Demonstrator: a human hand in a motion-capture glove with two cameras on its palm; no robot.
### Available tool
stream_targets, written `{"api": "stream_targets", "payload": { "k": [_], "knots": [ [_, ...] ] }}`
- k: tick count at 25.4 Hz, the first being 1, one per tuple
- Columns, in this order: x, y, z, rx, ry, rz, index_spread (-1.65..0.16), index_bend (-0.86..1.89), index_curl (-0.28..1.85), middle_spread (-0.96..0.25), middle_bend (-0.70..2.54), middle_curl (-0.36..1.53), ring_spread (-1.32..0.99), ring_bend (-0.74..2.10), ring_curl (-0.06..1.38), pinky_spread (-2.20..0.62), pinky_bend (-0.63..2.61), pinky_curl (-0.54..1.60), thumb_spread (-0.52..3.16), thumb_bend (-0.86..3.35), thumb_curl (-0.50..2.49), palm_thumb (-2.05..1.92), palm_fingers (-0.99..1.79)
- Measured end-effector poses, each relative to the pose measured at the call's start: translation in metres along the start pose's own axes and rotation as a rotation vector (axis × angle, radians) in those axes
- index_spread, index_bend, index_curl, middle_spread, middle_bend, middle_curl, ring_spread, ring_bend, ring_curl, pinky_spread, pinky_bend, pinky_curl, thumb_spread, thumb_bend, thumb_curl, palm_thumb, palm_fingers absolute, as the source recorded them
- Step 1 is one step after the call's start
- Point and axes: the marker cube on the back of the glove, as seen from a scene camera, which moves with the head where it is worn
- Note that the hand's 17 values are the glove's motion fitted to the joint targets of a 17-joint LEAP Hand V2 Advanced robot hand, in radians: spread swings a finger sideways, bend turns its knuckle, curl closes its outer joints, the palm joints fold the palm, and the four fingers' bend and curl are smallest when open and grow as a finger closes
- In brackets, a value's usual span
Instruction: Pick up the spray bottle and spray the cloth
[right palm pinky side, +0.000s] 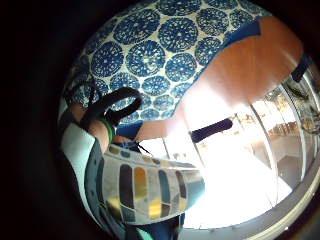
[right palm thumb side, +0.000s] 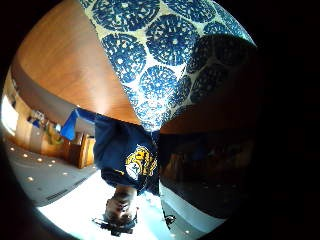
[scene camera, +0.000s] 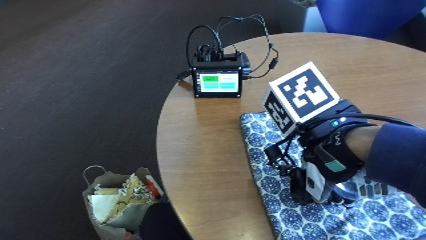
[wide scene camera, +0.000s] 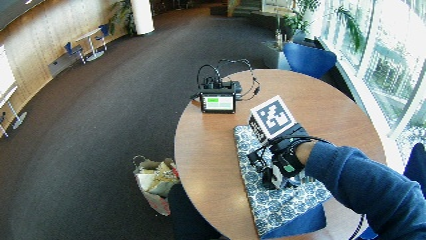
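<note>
On the round wooden table (scene camera: 200, 145) lies a white cloth (scene camera: 276, 210) printed with blue circles. My gloved right hand (scene camera: 326, 150) is over the cloth's near half, its fingers curled down around the spray bottle (scene camera: 310, 186). The bottle stands upright on the cloth, mostly hidden by the hand. The little finger side palm view has the bottle (right palm pinky side: 145, 187) close to the palm, pale with blue and yellow bars. The cloth (right palm pinky side: 160, 45) spreads beyond it. In the thumb side palm view there are the cloth (right palm thumb side: 165, 60) and bare table wood (right palm thumb side: 65, 65), with no bottle in sight.
A small black device with a lit green screen (scene camera: 217, 81) and looped cables stands at the table's far edge. A paper bag (scene camera: 120, 197) sits on the dark carpet beside the table. A blue chair (wide scene camera: 309, 57) stands beyond the table by the windows.
</note>
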Motion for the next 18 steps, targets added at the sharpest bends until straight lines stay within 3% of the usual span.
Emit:
{"api": "stream_targets", "payload": {
  "k": [10,14,18],
  "knots": [
    [0.003,0.009,-0.003,0.103,-0.021,-0.1,-0.25,0.31,0.54,-0.15,0.5,0.48,-0.21,0.5,0.44,-0.24,0.41,0.37,0.52,-0.03,0.81,0.94,1.32],
    [-0.003,0.045,-0.008,0.236,-0.176,-0.235,-0.25,0.31,0.55,-0.15,0.5,0.48,-0.21,0.5,0.44,-0.24,0.41,0.37,0.52,-0.03,0.81,0.94,1.32],
    [0.003,0.07,-0.022,0.423,-0.331,-0.46,-0.25,0.31,0.55,-0.15,0.5,0.48,-0.21,0.5,0.44,-0.24,0.41,0.37,0.52,-0.03,0.81,0.94,1.32]
  ]
}}
